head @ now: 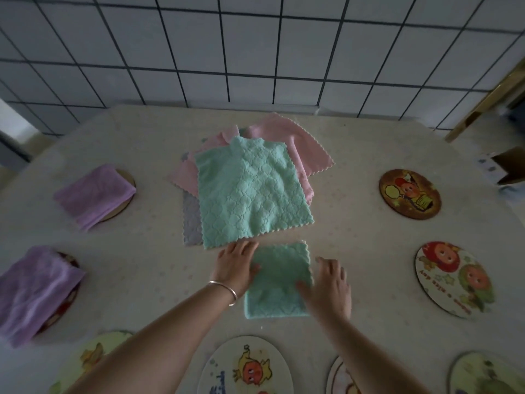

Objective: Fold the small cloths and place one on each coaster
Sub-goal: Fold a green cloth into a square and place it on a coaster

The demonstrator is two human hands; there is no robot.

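A folded green cloth [277,280] lies on the table in front of me. My left hand [237,265] rests flat on its left edge, fingers straight. On its right edge lies my right hand [328,285], fingers spread and loosely bent. Behind it sits a pile of unfolded cloths, a green one [250,191] on top of pink [287,137] and grey [191,220] ones. Two folded purple cloths [95,191] [34,291] lie on coasters at the left. Bare round coasters lie at the right [410,194] [454,280] and along the near edge [244,365].
The table [355,245] has a pale patterned covering and stands against a white tiled wall [255,52]. A cardboard box [508,166] sits at the far right edge. More coasters lie at the near left [91,359] and near right [485,373] [341,376].
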